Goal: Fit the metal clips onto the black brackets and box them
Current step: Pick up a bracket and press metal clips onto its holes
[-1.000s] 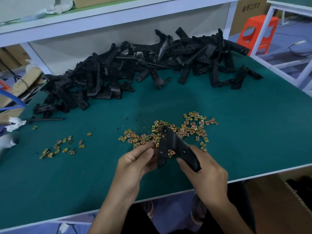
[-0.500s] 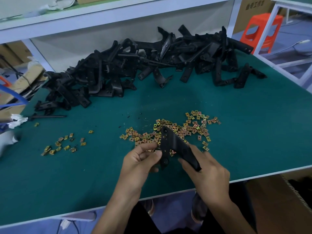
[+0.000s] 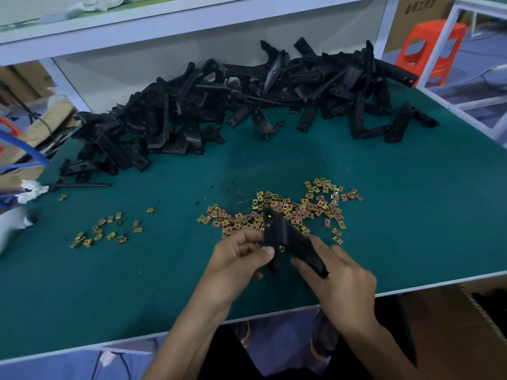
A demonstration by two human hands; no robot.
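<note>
The black bracket [image 3: 288,237] is held tilted above the bench [image 3: 411,215] near its front edge, just over the loose metal clips [image 3: 296,207], likely to keep them in easy reach. The right hand [image 3: 340,278] has its grip clamped on the bracket's lower end, and the left hand [image 3: 238,259] pinches its middle. Spare brackets [image 3: 219,105] are heaped along the back edge.

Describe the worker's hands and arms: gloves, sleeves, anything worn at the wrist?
No gloves on the left hand or the right hand. The left forearm and right forearm are uncovered, with no sleeve in view. No watch, ring, wristband or marking is visible.
</note>
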